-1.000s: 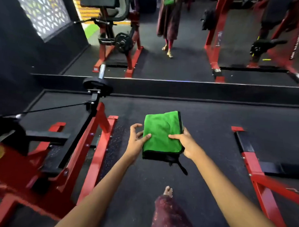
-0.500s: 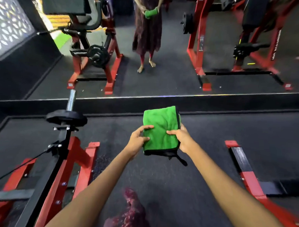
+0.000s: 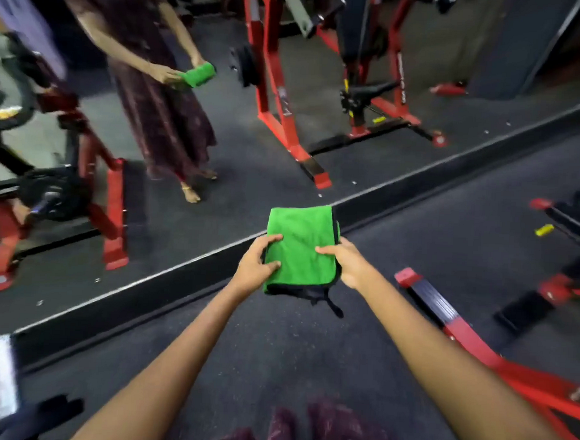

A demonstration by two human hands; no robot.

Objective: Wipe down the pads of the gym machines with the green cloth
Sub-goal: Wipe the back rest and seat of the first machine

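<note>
Turning right since earlier, I am pinching the folded cloth (image 3: 300, 250) with both hands (image 3: 255, 268) (image 3: 350, 264); no pads wiped yet.

— What's being held out front?
— A folded green microfibre cloth with black edging (image 3: 300, 250), flat, left hand (image 3: 254, 268) gripping one side, right hand (image 3: 348, 264) the other.
— And beyond?
— A wall mirror (image 3: 284, 159) reflecting red steel gym machines (image 3: 277, 96) over dark rubber flooring (image 3: 276, 349).

open floor (image 3: 276, 352) ahead; red machine frame (image 3: 469, 347) crowds right, seemingly a mirror (image 3: 287, 103) beyond.
</note>
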